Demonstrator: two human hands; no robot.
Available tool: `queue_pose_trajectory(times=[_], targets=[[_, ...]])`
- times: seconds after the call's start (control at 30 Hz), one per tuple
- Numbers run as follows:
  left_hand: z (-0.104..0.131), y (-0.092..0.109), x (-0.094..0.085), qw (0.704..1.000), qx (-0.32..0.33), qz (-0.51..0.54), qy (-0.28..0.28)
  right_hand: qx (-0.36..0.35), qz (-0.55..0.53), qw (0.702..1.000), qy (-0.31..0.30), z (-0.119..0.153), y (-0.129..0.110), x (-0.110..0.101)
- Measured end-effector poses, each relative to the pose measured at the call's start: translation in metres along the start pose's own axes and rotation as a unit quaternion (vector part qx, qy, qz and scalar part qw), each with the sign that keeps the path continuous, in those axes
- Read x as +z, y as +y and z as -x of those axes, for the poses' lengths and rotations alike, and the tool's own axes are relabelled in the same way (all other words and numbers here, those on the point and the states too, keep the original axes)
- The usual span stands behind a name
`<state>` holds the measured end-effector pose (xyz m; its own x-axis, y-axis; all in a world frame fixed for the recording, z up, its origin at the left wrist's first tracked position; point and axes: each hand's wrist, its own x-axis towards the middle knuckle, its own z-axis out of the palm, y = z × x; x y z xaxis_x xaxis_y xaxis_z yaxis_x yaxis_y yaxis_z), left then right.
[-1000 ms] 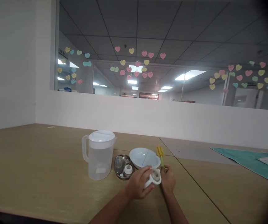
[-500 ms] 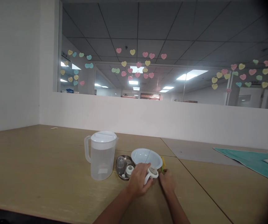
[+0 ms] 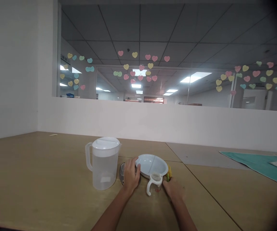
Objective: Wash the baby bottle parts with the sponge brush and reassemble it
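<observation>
My left hand (image 3: 131,177) reaches over a small round metal tray (image 3: 121,175), fingers stretched out and the thumb apart. It covers most of the tray, so its contents are largely hidden. A clear baby bottle body (image 3: 156,186) with a white handle stands uncapped on the table between my hands. My right hand (image 3: 174,189) is closed at the bottle's right, fingers around the lower end of a yellow-and-green brush-like tool (image 3: 169,173). Behind the bottle sits a pale blue bowl (image 3: 144,164).
A clear lidded pitcher (image 3: 105,170) of water stands left of the tray. On the right lies a teal cloth (image 3: 251,162) with a white piece on it. A white wall (image 3: 119,118) with a window above closes off the table's back.
My left hand has let go of the bottle, which now stands on the table, and has moved left over the metal tray. My right hand stays near the same spot.
</observation>
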<state>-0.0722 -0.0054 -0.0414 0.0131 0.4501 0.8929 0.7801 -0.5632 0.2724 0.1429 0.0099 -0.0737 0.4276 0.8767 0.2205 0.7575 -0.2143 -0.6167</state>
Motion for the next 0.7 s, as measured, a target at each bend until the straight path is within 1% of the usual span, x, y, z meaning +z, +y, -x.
queue_pose_trajectory(times=[0.03, 0.1, 0.2, 0.3, 0.37, 0.43, 0.5, 0.6, 0.7], targets=[[-0.004, -0.005, 0.0, 0.999, -0.026, -0.019, -0.004, 0.002, 0.005, 1.0, 0.008, 0.0, 0.001, -0.002], [-0.009, -0.014, 0.002, 0.995, -0.07, -0.055, -0.035, 0.004, 0.033, 0.999, 0.018, 0.001, 0.001, -0.007], [-0.01, -0.021, 0.005, 0.981, -0.131, -0.1, -0.101, -0.02, 0.068, 0.995, 0.072, 0.002, -0.005, -0.013], [-0.008, -0.023, 0.008, 0.969, -0.145, -0.13, -0.155, -0.065, 0.064, 0.986, 0.14, -0.002, -0.016, -0.013], [-0.007, -0.023, 0.007, 0.964, -0.145, -0.141, -0.173, -0.122, 0.038, 0.98, 0.152, -0.008, -0.026, -0.011], [-0.005, -0.023, 0.006, 0.961, -0.143, -0.149, -0.182, -0.189, 0.002, 0.972, 0.139, -0.017, -0.036, -0.01], [-0.003, -0.023, 0.005, 0.958, -0.135, -0.164, -0.194, -0.235, -0.033, 0.966, 0.103, -0.028, -0.045, -0.008], [-0.001, -0.022, 0.005, 0.947, -0.116, -0.192, -0.229, -0.255, -0.078, 0.963, 0.021, -0.044, -0.051, -0.001], [0.001, -0.02, 0.006, 0.942, -0.103, -0.198, -0.249, -0.258, -0.118, 0.958, -0.048, -0.054, -0.05, 0.008]])
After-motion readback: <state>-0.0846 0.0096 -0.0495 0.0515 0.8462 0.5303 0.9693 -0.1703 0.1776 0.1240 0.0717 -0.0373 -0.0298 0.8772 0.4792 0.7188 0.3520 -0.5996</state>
